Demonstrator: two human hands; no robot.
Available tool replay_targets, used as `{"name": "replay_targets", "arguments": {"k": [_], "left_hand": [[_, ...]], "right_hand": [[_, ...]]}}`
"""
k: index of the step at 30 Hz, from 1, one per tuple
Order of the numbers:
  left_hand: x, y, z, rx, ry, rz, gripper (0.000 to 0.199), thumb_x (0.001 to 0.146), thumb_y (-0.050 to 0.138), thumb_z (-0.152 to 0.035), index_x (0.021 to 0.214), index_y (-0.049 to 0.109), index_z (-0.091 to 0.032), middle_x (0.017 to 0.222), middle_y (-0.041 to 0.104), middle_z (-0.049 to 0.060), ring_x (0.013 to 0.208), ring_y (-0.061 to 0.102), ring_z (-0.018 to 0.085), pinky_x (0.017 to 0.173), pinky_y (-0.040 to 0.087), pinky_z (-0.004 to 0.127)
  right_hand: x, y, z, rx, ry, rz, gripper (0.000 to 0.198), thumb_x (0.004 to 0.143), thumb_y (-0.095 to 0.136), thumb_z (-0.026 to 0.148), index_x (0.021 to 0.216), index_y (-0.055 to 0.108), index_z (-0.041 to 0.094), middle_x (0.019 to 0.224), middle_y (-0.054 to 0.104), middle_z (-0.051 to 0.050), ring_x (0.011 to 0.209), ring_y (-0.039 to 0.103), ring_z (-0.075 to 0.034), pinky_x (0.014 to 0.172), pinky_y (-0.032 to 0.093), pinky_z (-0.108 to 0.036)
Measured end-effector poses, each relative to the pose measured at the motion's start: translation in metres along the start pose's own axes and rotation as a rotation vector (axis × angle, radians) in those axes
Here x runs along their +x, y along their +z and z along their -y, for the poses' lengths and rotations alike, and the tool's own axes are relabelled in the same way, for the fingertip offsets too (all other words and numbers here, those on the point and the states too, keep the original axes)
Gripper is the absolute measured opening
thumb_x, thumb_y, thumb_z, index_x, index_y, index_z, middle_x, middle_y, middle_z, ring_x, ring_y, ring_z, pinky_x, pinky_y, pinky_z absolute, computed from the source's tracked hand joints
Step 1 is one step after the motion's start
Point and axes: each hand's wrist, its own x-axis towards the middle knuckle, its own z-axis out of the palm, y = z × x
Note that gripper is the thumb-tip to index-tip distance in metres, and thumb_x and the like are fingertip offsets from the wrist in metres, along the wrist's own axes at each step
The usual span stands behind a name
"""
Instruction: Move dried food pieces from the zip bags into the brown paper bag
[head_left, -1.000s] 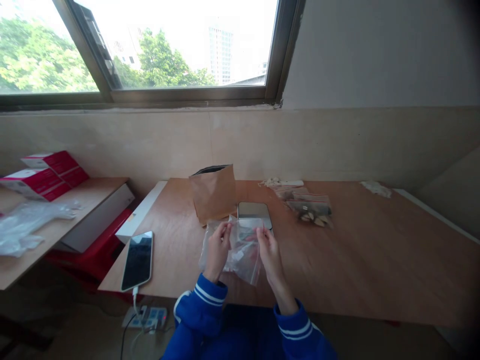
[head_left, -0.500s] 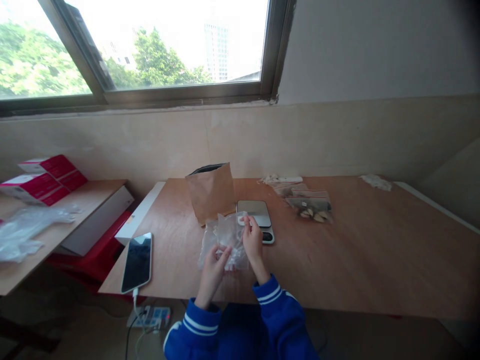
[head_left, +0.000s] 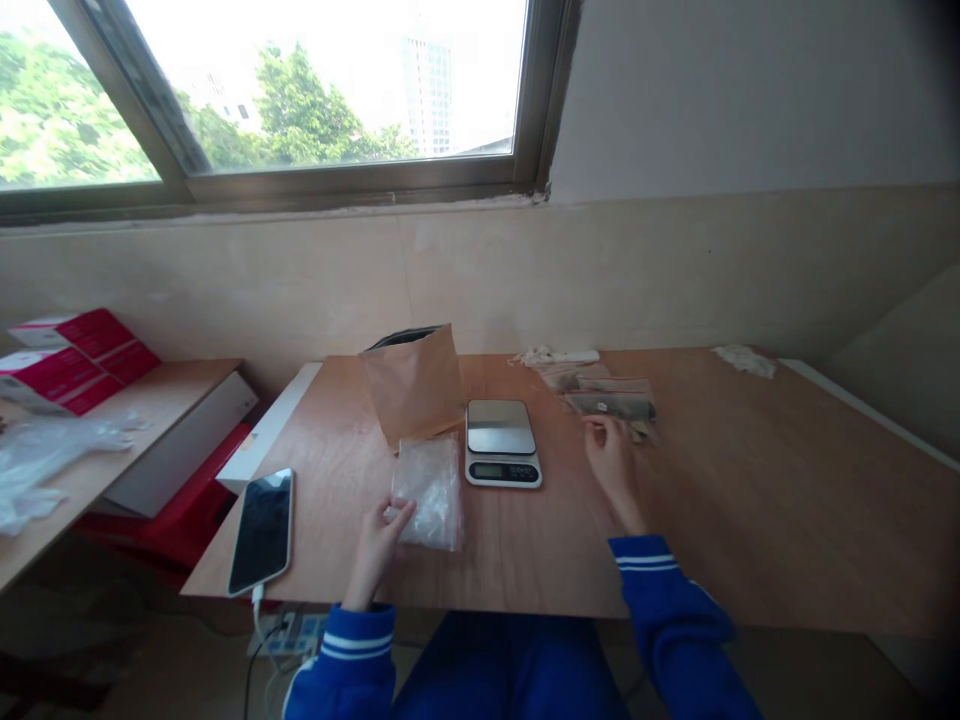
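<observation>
My left hand (head_left: 377, 540) is at the left edge of a flat stack of clear plastic zip bags (head_left: 433, 495), thumb and fingertips closed on its margin. My right hand (head_left: 611, 462) is over the right part of the table, fingers curled together at the near edge of a filled zip bag (head_left: 626, 398) with dark and pale contents. Whatever those fingertips hold is hidden. Between my hands sits a kitchen scale (head_left: 501, 430) with a bare metal plate. A brown paper pouch (head_left: 415, 385) stands with its top open behind the clear bags.
A phone (head_left: 262, 532) on a charging cable lies at the table's left edge. Pink and white boxes (head_left: 90, 360) and loose plastic (head_left: 52, 460) occupy the side table. A pale crumpled cloth (head_left: 744, 361) lies at the back right. A power strip (head_left: 292, 635) is below.
My right hand has left the clear bags and moved right to the filled bag. My left hand has shifted left, and the clear bags now lie flat. The scale is uncovered.
</observation>
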Motion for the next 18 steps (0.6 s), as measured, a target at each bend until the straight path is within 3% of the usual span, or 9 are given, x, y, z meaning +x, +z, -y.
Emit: {"name": "replay_targets", "arguments": {"k": [3,7,12,15,18], "left_hand": [[0.004,0.003,0.007,0.018,0.011,-0.029,0.064,0.050,0.069,-0.076,0.073,0.055,-0.018,0.043,0.047,-0.005,0.032,0.039,0.009,0.033,0.025,0.020],[0.004,0.002,0.007,0.115,0.020,-0.048,0.064,0.061,0.060,-0.077,0.085,0.055,-0.018,0.045,0.046,-0.006,0.035,0.043,0.013,0.036,0.029,0.022],[-0.004,-0.021,-0.001,0.576,0.164,-0.304,0.062,0.078,0.054,-0.064,0.115,0.054,-0.014,0.051,0.048,-0.004,0.054,0.059,0.025,0.055,0.044,0.033],[-0.007,-0.024,-0.010,0.776,0.264,-0.374,0.060,0.086,0.048,-0.058,0.128,0.051,-0.015,0.087,0.064,0.010,0.074,0.066,0.028,0.068,0.050,0.041],[-0.001,-0.006,-0.016,0.798,0.540,-0.237,0.051,0.092,0.044,-0.049,0.135,0.051,-0.023,0.131,0.053,0.017,0.116,0.058,0.029,0.096,0.046,0.047]], "right_hand": [[0.015,-0.002,-0.043,-0.184,-0.044,0.005,0.032,0.079,0.052,0.033,0.104,0.062,0.015,0.109,0.056,-0.019,0.109,0.054,-0.033,0.097,0.043,-0.050],[0.017,0.010,-0.069,-0.327,-0.086,0.106,0.055,0.073,0.061,0.033,0.122,0.053,0.010,0.129,0.044,-0.024,0.123,0.044,-0.039,0.102,0.037,-0.055],[0.013,0.017,-0.078,-0.312,-0.103,0.080,0.053,0.076,0.058,0.026,0.126,0.049,0.012,0.126,0.046,-0.021,0.121,0.046,-0.035,0.100,0.040,-0.051],[0.010,0.015,-0.080,-0.246,-0.074,0.032,0.045,0.073,0.059,0.022,0.117,0.054,0.015,0.115,0.050,-0.018,0.109,0.050,-0.032,0.096,0.043,-0.049],[0.008,0.011,-0.080,-0.233,-0.037,0.002,0.041,0.071,0.060,0.022,0.112,0.057,0.016,0.112,0.049,-0.016,0.105,0.049,-0.031,0.093,0.043,-0.050]]}}
